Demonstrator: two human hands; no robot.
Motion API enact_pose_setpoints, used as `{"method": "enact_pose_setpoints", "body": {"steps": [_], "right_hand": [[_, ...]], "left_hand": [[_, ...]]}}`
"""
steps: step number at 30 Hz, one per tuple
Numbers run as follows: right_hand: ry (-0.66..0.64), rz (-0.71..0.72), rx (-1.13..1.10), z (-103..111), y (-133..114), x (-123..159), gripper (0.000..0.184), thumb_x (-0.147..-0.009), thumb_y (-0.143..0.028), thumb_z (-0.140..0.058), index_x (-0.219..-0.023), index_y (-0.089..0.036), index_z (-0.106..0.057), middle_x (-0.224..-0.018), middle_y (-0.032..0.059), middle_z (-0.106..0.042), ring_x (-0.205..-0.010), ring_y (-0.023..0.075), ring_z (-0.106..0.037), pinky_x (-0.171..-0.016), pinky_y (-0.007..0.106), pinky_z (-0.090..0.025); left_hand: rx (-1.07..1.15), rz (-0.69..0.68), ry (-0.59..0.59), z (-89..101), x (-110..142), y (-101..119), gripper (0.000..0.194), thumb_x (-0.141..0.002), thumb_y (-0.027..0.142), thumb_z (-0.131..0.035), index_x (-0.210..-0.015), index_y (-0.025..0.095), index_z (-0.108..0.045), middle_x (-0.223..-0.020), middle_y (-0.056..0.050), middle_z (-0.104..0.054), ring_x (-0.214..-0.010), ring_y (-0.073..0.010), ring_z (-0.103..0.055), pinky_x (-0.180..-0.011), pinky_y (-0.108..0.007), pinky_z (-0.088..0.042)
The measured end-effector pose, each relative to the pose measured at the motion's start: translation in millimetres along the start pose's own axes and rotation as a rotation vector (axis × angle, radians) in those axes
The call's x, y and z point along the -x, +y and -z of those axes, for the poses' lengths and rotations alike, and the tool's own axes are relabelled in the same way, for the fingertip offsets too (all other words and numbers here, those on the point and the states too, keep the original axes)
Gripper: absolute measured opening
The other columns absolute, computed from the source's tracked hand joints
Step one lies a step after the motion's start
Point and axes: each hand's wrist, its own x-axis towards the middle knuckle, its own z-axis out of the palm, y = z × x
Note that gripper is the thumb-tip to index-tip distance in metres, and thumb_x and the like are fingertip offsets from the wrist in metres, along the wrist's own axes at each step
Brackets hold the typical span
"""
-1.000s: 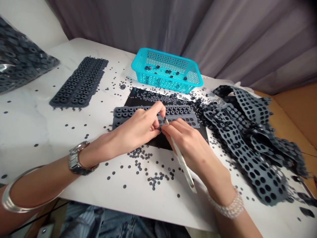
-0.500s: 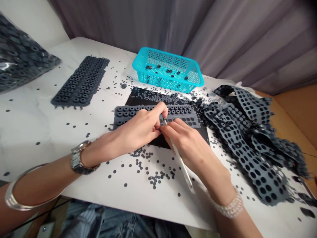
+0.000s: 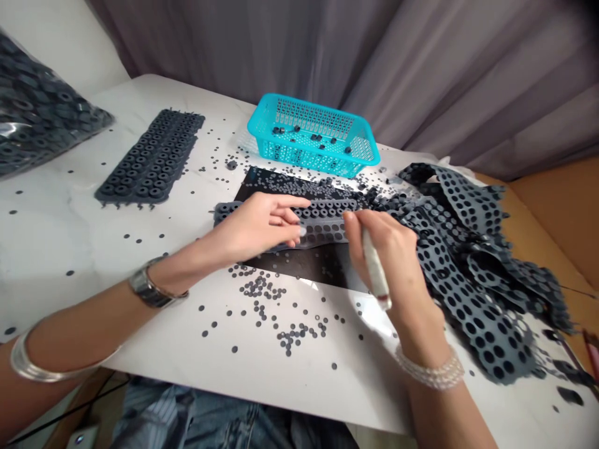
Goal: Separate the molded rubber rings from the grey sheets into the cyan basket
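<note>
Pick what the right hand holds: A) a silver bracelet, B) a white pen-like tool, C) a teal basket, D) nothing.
B: the right hand is closed around a white pen-like tool, its tip end toward the grey rubber sheet that the left hand presses down.

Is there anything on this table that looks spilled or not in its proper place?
Yes. Many small dark discs lie scattered loose over the white table, thickest near the left hand. At the right, punched-out rubber strips lie in a tangled, twisted heap beside the right hand.
</note>
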Motion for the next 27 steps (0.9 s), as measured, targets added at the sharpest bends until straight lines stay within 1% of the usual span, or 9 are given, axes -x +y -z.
{"method": "enact_pose_setpoints", "body": {"steps": [4,6,9,12,15,17,20,22,27], "right_hand": [[0.081,-0.244,-0.126,-1.5,11.6,-0.9,0.03,-0.098,-0.035,-0.038,-0.112,-0.016,-0.057,-0.075,0.0063,-0.066,-0.069,0.0217,-0.061,-0.066,0.034,-0.041],[0.117,-0.327,-0.239,-3.5,11.3,-0.3,0.029,-0.096,-0.036,-0.044,-0.114,-0.017,-0.057,-0.078,0.0055,-0.069,-0.07,0.0207,-0.063,-0.067,0.033,-0.043],[0.112,-0.379,-0.467,-8.1,5.6,-0.3,0.026,-0.092,-0.039,-0.05,-0.102,-0.019,-0.064,-0.077,0.0037,-0.069,-0.068,0.0176,-0.063,-0.065,0.031,-0.045],[0.018,-0.377,-0.681,-13.9,-1.4,-2.0,0.029,-0.089,-0.042,-0.054,-0.091,-0.019,-0.07,-0.071,0.003,-0.068,-0.064,0.0161,-0.061,-0.059,0.028,-0.044],[-0.087,-0.396,-0.818,-21.1,-6.6,-4.2,0.03,-0.086,-0.044,-0.058,-0.086,-0.017,-0.072,-0.069,0.0033,-0.068,-0.062,0.0157,-0.06,-0.057,0.027,-0.045],[-0.139,-0.418,-0.871,-26.2,-8.7,-4.9,0.031,-0.086,-0.044,-0.059,-0.083,-0.017,-0.072,-0.07,0.0038,-0.068,-0.063,0.016,-0.06,-0.058,0.026,-0.046],[-0.179,-0.408,-0.899,-31.9,-10.3,-4.9,0.032,-0.086,-0.045,-0.058,-0.082,-0.017,-0.072,-0.071,0.0042,-0.07,-0.065,0.0168,-0.062,-0.06,0.027,-0.047],[-0.194,-0.367,-0.875,-33.1,-10.6,-4.6,0.033,-0.087,-0.045,-0.057,-0.082,-0.017,-0.072,-0.073,0.0044,-0.07,-0.066,0.017,-0.063,-0.06,0.027,-0.047],[-0.149,-0.212,-0.657,-30.4,-12.2,-4.6,0.027,-0.091,-0.038,-0.052,-0.091,-0.019,-0.071,-0.083,0.0046,-0.073,-0.072,0.018,-0.064,-0.065,0.028,-0.046]], "left_hand": [[0.689,0.218,-0.01,18.7,-8.2,7.7,0.017,-0.076,0.009,-0.055,-0.088,0.009,-0.066,-0.076,-0.006,-0.058,-0.063,-0.0091,-0.055,-0.052,-0.017,-0.048],[0.916,0.254,0.029,24.7,-10.2,10.8,0.011,-0.077,0.011,-0.05,-0.076,0.01,-0.061,-0.071,-0.007,-0.053,-0.058,-0.0084,-0.051,-0.042,-0.015,-0.043],[1.023,0.259,0.069,25.7,-11.5,12.5,0.017,-0.082,0.012,-0.047,-0.065,0.013,-0.052,-0.066,-0.005,-0.048,-0.052,-0.0057,-0.045,-0.037,-0.012,-0.034],[0.979,0.227,0.08,22.3,-13.0,9.5,0.024,-0.088,0.012,-0.046,-0.064,0.013,-0.049,-0.071,-0.006,-0.052,-0.052,-0.0033,-0.042,-0.038,-0.01,-0.032],[0.727,0.161,0.12,19.9,-14.6,3.1,0.017,-0.087,0.016,-0.053,-0.07,0.013,-0.056,-0.074,-0.005,-0.055,-0.053,-0.0043,-0.043,-0.041,-0.012,-0.031],[0.358,0.071,0.158,18.8,-14.6,-1.1,0.008,-0.083,0.016,-0.057,-0.081,0.014,-0.064,-0.071,-0.003,-0.056,-0.056,-0.0068,-0.046,-0.043,-0.016,-0.032],[-0.313,-0.092,0.179,15.8,-12.5,-4.3,0.018,-0.081,0.02,-0.058,-0.092,0.017,-0.071,-0.066,0.0,-0.059,-0.056,-0.01,-0.047,-0.05,-0.023,-0.034],[-0.637,-0.175,0.157,12.8,-10.6,-5.3,0.019,-0.08,0.023,-0.058,-0.09,0.018,-0.073,-0.065,0.0,-0.06,-0.058,-0.0116,-0.049,-0.057,-0.026,-0.037],[-0.931,-0.309,0.085,8.6,-8.7,-13.7,0.024,-0.076,0.024,-0.062,-0.097,0.016,-0.072,-0.081,-0.003,-0.062,-0.075,-0.0168,-0.056,-0.072,-0.03,-0.043]]}}
